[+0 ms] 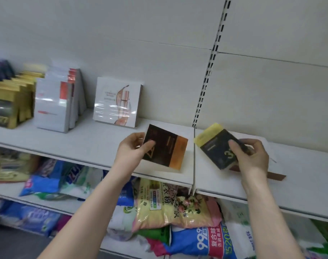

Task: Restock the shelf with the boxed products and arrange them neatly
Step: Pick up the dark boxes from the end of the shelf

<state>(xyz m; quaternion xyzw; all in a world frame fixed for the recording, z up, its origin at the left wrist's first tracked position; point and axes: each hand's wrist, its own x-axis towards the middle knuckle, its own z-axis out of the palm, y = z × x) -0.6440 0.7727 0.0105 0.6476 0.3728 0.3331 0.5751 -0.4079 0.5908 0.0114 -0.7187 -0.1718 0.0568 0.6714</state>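
The fingers (149,146) of the left hand (133,148) are closed on a dark brown box with an orange band (167,146), thumb across its front, holding it tilted over the white shelf (96,144). The right hand (251,156) grips a black box with a yellow end (215,144), thumb on its face, angled above the adjoining shelf section; something brown (277,176) shows beneath the wrist, perhaps a flat strip lying on the shelf. Further left on the same shelf stand a white box with a leg picture (117,103) leaning against the back panel, a row of white-and-red boxes (56,103), and gold boxes (10,101). Bagged goods (170,204) fill the lower shelves.
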